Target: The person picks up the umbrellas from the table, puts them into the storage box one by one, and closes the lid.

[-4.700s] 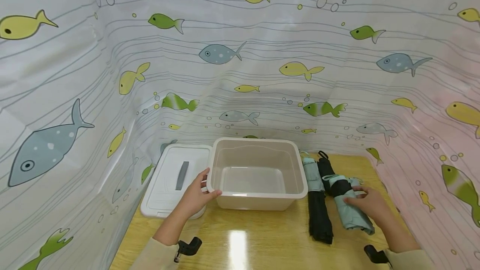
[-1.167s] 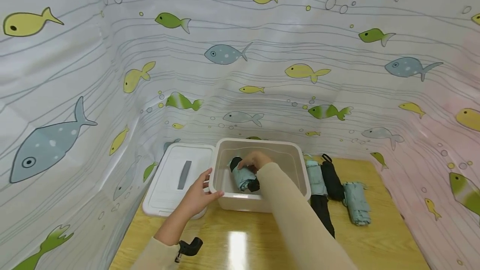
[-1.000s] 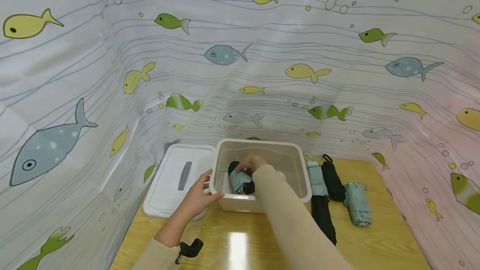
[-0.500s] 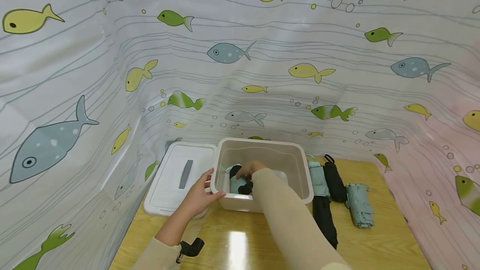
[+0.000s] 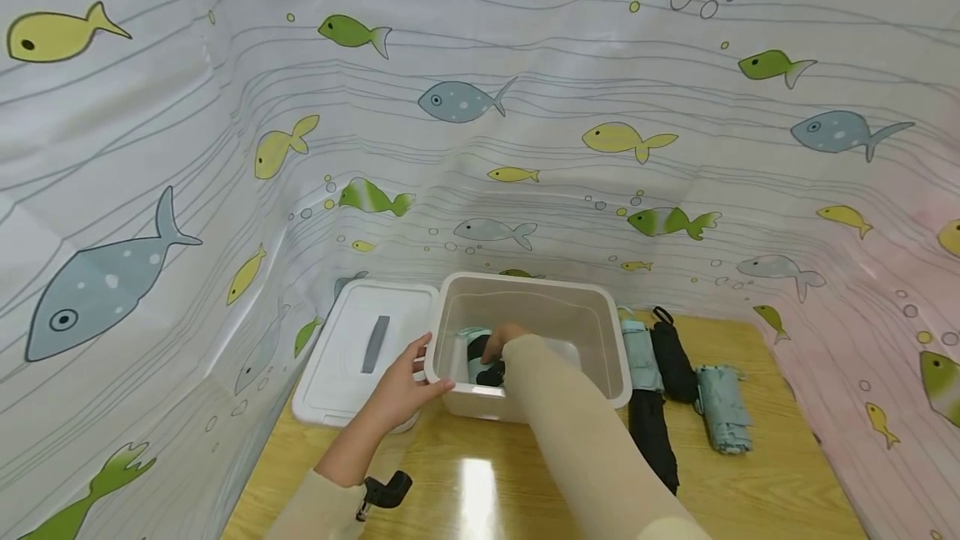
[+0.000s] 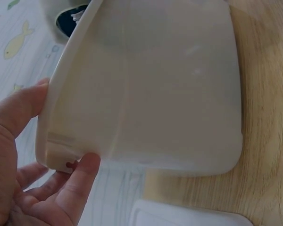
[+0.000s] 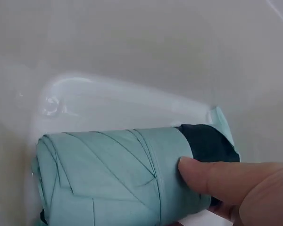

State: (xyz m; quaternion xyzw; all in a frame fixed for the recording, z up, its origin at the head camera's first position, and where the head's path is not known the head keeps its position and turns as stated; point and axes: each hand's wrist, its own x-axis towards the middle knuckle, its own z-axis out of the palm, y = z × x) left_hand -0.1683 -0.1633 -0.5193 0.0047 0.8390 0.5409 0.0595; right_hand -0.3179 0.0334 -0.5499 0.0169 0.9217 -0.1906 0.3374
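Note:
An off-white plastic storage box stands on the table. My left hand grips its near left corner, thumb on the rim and fingers curled under the lip, as the left wrist view shows. Inside the box my right hand holds a folded mint-green umbrella with a black band, near the left wall. In the right wrist view the thumb presses on the fabric beside the band, and the other fingers are mostly hidden behind it. The umbrella lies along the box floor.
Left of the box lies its white lid with a grey handle. To the right are a long mint-and-black umbrella, a black folded umbrella and another mint one. A fish-print cloth surrounds the wooden table.
The right hand has carried the banded mint umbrella from the right side of the table into the box, then lowered it near the left wall. The left hand keeps its grip on the corner.

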